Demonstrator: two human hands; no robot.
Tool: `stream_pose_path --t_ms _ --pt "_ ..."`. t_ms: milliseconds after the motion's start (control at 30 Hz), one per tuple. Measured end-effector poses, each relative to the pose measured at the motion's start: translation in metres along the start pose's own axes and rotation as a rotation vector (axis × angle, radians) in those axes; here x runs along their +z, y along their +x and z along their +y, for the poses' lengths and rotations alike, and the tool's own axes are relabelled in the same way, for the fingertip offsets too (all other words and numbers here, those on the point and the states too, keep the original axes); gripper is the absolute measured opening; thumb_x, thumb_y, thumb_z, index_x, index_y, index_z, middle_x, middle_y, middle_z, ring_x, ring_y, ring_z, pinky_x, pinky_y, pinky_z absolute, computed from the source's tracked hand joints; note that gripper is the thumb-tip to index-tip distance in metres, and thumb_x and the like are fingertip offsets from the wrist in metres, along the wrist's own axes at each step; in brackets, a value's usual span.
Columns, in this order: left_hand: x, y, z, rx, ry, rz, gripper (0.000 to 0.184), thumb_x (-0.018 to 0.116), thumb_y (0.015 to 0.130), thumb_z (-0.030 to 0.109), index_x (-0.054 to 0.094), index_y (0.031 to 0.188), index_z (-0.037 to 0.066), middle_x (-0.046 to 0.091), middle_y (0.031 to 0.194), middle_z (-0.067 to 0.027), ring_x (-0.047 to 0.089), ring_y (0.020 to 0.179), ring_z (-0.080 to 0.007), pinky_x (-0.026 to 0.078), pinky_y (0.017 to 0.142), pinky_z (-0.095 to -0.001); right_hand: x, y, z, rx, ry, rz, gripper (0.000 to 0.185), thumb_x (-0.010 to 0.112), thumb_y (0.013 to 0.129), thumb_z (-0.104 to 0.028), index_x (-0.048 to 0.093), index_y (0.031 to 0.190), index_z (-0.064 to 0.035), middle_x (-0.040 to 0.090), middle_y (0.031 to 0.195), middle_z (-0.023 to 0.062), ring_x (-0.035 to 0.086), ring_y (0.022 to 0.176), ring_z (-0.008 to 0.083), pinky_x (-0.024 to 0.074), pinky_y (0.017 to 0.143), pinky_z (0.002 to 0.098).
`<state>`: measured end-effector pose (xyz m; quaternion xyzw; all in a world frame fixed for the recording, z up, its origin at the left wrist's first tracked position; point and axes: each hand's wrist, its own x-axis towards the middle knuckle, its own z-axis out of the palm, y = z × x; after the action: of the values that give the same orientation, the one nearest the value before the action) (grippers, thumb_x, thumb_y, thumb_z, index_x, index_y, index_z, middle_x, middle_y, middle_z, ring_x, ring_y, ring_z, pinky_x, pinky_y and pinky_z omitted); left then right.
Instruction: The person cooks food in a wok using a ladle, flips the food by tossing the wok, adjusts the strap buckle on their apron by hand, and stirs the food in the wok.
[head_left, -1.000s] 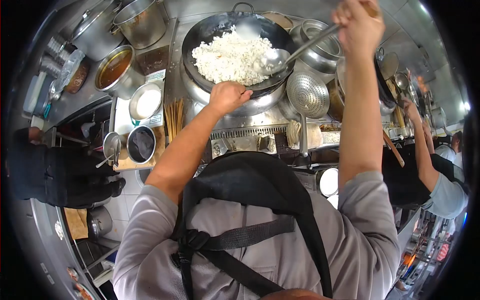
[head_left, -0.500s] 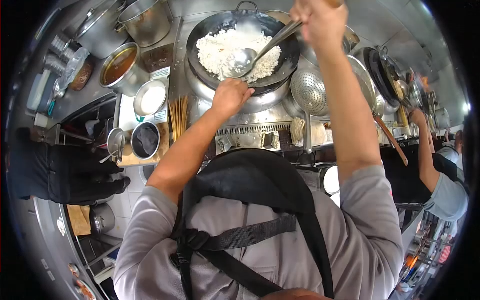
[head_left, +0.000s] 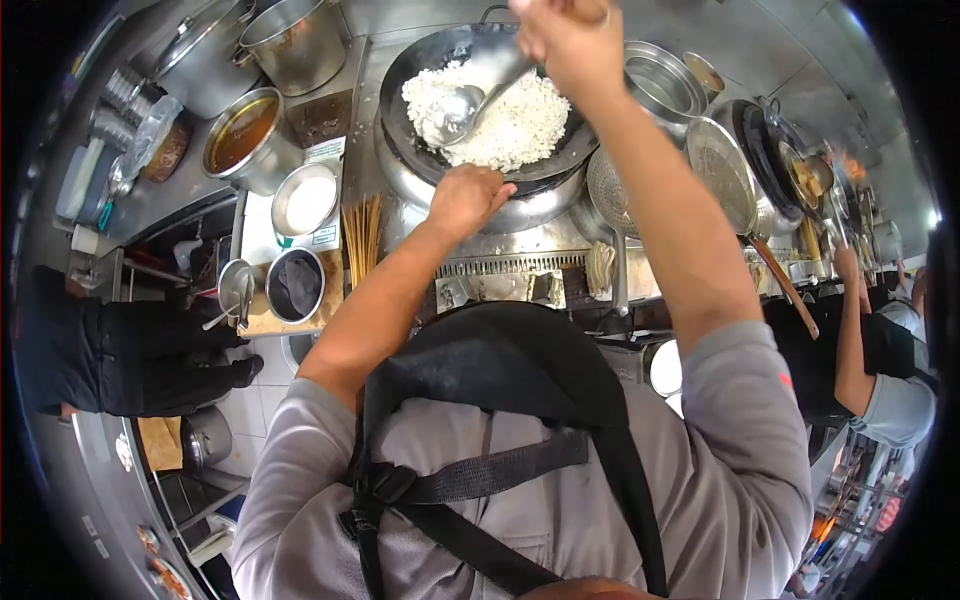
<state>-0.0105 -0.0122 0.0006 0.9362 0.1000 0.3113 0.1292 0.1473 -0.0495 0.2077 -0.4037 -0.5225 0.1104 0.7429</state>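
A dark wok [head_left: 398, 85] sits on the round steel burner ring, with white rice [head_left: 525, 125] spread over its bottom. My left hand [head_left: 466, 203] is closed on the wok's near edge; whether a handle or cloth lies under the fingers is hidden. High over the wok's far right side, my right hand [head_left: 578, 45] is wrapped around the handle of a metal ladle [head_left: 462, 110]. The ladle slants down to the left, and its bowl rests among the rice at the wok's left half.
Right of the wok are a perforated skimmer [head_left: 608, 190] and a mesh strainer [head_left: 722, 175]. Bamboo skewers [head_left: 362, 235], a bowl of white contents [head_left: 304, 200] and a pot of brown liquid [head_left: 243, 140] stand left. One person [head_left: 120, 345] is at left, another [head_left: 870, 370] at right.
My right hand and the ladle have moved left, and the ladle's bowl has shifted left through the rice. The rice lies flatter at right. My left hand stays at the wok's edge.
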Motion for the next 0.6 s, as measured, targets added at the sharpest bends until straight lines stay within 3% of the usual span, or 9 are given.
stream_pose_path --t_ms 33,100,233,300,400,500,533,567,600 --pt "0.0 0.0 0.0 -0.009 -0.013 0.0 0.036 0.066 0.095 0.033 0.06 0.071 0.007 0.063 0.073 -0.0133 0.06 0.072 -0.0367 0.049 0.071 -0.0483 -0.002 0.017 -0.016 0.127 0.113 0.05 0.02 0.077 0.089 -0.009 0.059 0.08 -0.0078 0.056 0.061 -0.0018 0.05 0.046 0.0084 0.0382 0.042 0.0254" --pt "0.001 -0.002 0.001 -0.005 -0.022 0.011 0.036 0.066 0.094 0.032 0.059 0.071 0.007 0.063 0.072 -0.0134 0.06 0.072 -0.0368 0.049 0.071 -0.0482 0.01 0.031 -0.058 -0.055 0.235 0.076 0.022 0.076 0.09 -0.01 0.058 0.078 -0.0084 0.055 0.061 -0.0009 0.049 0.045 0.0086 0.0379 0.042 0.0249" --pt "0.0 0.001 0.001 -0.01 -0.014 0.015 0.036 0.068 0.094 0.031 0.057 0.07 0.006 0.061 0.07 -0.0138 0.06 0.07 -0.0373 0.049 0.069 -0.0479 0.011 0.013 0.04 -0.351 -0.122 0.235 0.022 0.077 0.088 -0.01 0.058 0.076 -0.0089 0.057 0.061 0.002 0.049 0.045 0.0093 0.0377 0.042 0.0257" --pt "0.002 0.001 -0.001 0.012 -0.036 0.026 0.036 0.068 0.093 0.031 0.057 0.07 0.005 0.061 0.07 -0.014 0.059 0.07 -0.0375 0.049 0.069 -0.0481 0.013 0.027 0.047 -0.568 -0.369 0.24 0.022 0.078 0.086 -0.009 0.059 0.074 -0.0089 0.058 0.061 0.0008 0.05 0.046 0.0093 0.0381 0.044 0.0269" --pt "0.002 -0.003 0.0 0.021 -0.06 0.035 0.035 0.069 0.093 0.03 0.057 0.07 0.005 0.061 0.07 -0.0144 0.059 0.069 -0.0377 0.049 0.068 -0.0485 0.017 0.06 -0.027 0.026 -0.082 0.256 0.022 0.079 0.086 -0.009 0.061 0.073 -0.0082 0.058 0.06 0.0001 0.05 0.047 0.0087 0.038 0.045 0.0266" --pt "0.001 0.003 0.0 0.007 -0.054 0.031 0.035 0.069 0.092 0.03 0.057 0.07 0.005 0.061 0.07 -0.0145 0.059 0.069 -0.0377 0.049 0.068 -0.0485 0.014 0.039 -0.032 -0.209 0.023 0.297 0.023 0.077 0.088 -0.01 0.061 0.072 -0.0079 0.059 0.061 -0.0003 0.05 0.047 0.0077 0.0379 0.045 0.0264" --pt "0.001 0.001 0.002 -0.01 -0.047 0.013 0.036 0.069 0.092 0.03 0.057 0.07 0.005 0.061 0.07 -0.0146 0.059 0.069 -0.0377 0.049 0.068 -0.0483 0.006 0.034 0.012 -0.156 0.004 0.329 0.023 0.076 0.09 -0.01 0.06 0.074 -0.0077 0.058 0.062 -0.0012 0.049 0.048 0.007 0.0388 0.045 0.0263" --pt "0.0 0.0 0.003 -0.009 -0.05 0.008 0.036 0.069 0.092 0.03 0.057 0.07 0.005 0.061 0.07 -0.0146 0.059 0.069 -0.0377 0.049 0.068 -0.0483 -0.026 0.04 0.098 -0.416 -0.442 0.345 0.022 0.075 0.09 -0.01 0.059 0.076 -0.0078 0.057 0.062 -0.0016 0.049 0.049 0.0067 0.0394 0.045 0.026" --pt "-0.001 0.001 0.002 -0.011 -0.065 0.003 0.036 0.069 0.093 0.03 0.057 0.069 0.005 0.06 0.069 -0.0146 0.059 0.068 -0.0376 0.048 0.068 -0.0482 -0.037 0.038 0.118 -0.315 -0.447 0.358 0.021 0.075 0.09 -0.011 0.06 0.076 -0.0084 0.057 0.062 -0.0019 0.049 0.049 0.0072 0.0389 0.045 0.0257"
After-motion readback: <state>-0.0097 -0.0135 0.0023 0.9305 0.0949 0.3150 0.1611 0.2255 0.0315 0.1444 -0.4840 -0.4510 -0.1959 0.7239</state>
